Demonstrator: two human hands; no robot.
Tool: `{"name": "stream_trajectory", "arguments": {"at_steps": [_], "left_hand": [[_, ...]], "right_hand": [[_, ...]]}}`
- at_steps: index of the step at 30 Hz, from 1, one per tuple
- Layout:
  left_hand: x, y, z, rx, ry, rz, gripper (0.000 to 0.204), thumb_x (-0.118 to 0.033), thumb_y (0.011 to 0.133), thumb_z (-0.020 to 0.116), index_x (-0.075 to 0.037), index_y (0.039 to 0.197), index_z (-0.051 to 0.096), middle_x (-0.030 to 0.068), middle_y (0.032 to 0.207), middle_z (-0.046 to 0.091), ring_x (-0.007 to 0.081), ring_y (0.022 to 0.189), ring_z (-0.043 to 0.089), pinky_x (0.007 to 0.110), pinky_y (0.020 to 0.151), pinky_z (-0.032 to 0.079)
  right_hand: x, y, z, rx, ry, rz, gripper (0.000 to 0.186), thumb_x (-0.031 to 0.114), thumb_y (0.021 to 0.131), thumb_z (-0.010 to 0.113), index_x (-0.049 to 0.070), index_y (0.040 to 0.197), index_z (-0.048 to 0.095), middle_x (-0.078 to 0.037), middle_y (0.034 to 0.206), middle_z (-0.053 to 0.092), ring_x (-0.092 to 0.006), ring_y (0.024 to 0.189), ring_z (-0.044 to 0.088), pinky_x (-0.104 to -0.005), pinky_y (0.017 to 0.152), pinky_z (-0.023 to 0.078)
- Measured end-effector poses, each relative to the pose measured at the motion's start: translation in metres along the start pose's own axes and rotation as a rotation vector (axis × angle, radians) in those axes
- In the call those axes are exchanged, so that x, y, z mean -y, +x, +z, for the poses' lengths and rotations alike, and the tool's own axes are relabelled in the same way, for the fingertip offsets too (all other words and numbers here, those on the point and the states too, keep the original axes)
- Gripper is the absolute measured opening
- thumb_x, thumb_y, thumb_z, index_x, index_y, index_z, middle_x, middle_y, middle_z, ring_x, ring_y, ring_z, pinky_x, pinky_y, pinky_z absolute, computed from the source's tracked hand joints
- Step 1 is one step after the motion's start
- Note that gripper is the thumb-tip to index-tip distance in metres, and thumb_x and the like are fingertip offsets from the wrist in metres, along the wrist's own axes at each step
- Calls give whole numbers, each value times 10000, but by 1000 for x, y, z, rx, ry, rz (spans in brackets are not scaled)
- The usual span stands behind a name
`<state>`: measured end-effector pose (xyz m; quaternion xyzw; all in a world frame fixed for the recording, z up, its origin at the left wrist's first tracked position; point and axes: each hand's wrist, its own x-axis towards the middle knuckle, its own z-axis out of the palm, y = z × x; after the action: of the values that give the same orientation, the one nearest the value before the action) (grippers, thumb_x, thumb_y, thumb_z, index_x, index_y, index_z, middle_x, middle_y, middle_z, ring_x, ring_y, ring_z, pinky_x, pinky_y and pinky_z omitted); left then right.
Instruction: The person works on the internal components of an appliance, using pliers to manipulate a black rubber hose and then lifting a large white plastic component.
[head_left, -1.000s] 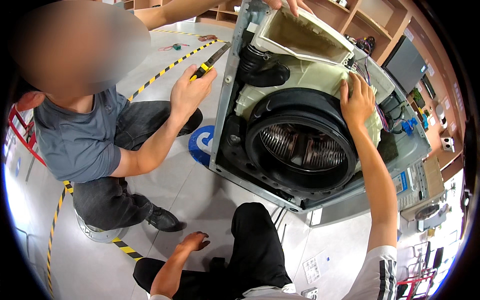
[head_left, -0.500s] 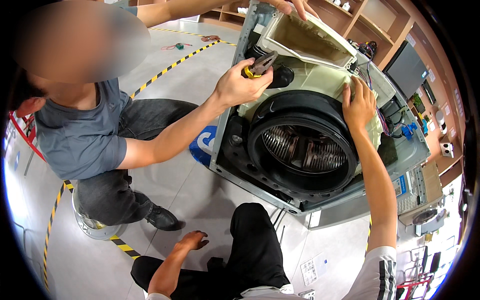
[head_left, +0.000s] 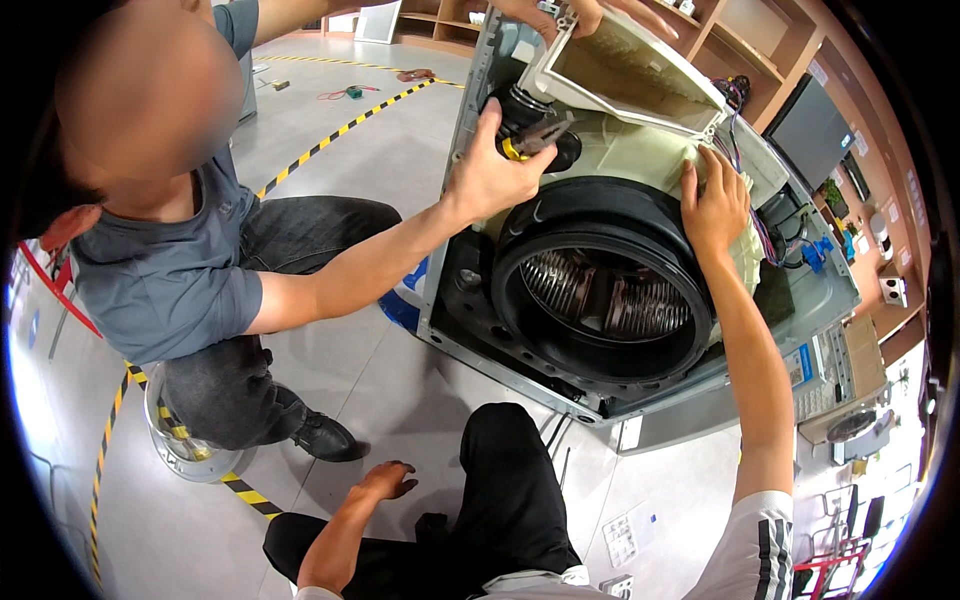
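Observation:
My right hand (head_left: 717,203) rests with fingers stretched on the pale plastic tub (head_left: 640,152) of an opened washing machine, beside its black rubber door gasket (head_left: 600,215). Inside the gasket the ribbed metal drum (head_left: 605,293) shows. My left hand (head_left: 386,481) hangs loosely above my thigh, fingers slightly curled and apart, with nothing in it. A co-worker's hand (head_left: 500,178) holds pliers (head_left: 540,138) with yellow-and-black handles at a black hose (head_left: 518,108). The co-worker's other hand (head_left: 575,14) grips the white detergent drawer housing (head_left: 640,75), which is tilted up.
The co-worker sits close on the left on a round stool (head_left: 185,455). Coloured wires (head_left: 765,240) run along the machine's right side. The grey metal cabinet edge (head_left: 500,378) faces me. Black-and-yellow tape (head_left: 345,133) marks the floor; shelves (head_left: 745,45) stand behind.
The co-worker's pliers have moved slightly right and down, and their body leans a little right. The drawer housing has shifted slightly right, exposing more of the black hose. My hands stay put.

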<state>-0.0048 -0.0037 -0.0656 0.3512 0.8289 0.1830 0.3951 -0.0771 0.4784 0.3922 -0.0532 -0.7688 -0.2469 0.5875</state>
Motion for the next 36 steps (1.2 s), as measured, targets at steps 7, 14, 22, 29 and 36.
{"name": "stream_trajectory", "arguments": {"at_steps": [7,14,22,29,36], "left_hand": [[-3,-2,0,-5,-2,-8,432,-373,914,602,-111,1257,602,156,1241,619,351,1155,567,425,973,464],[-7,-3,0,45,5,-83,457,-401,907,604,-124,1270,595,160,1244,617,351,1164,563,429,986,456],[71,36,88,154,102,-100,657,-507,887,568,-60,1362,486,199,1330,541,373,1238,502,461,1022,424],[122,48,183,177,84,-25,776,-562,867,565,29,1353,436,303,1288,523,447,1239,469,463,1052,385],[106,49,203,227,66,-213,827,-596,846,573,-16,1400,370,332,1343,364,479,1282,340,504,1069,325]], "right_hand": [[-1,0,1,-5,-12,9,269,326,882,642,153,1087,669,-24,1092,657,-233,995,622,-365,889,455],[-1,-2,1,-7,5,0,285,336,883,640,153,1100,664,-29,1098,654,-240,1001,619,-366,891,451],[-3,-2,3,13,1,16,302,356,880,637,163,1110,664,-27,1101,654,-235,1012,614,-371,902,446],[-2,-2,4,13,-2,25,305,359,874,643,164,1108,666,-27,1096,657,-238,1013,613,-373,904,447],[-4,-2,-3,58,37,31,335,350,868,653,147,1134,655,-38,1124,647,-252,1040,599,-389,927,436]]}}
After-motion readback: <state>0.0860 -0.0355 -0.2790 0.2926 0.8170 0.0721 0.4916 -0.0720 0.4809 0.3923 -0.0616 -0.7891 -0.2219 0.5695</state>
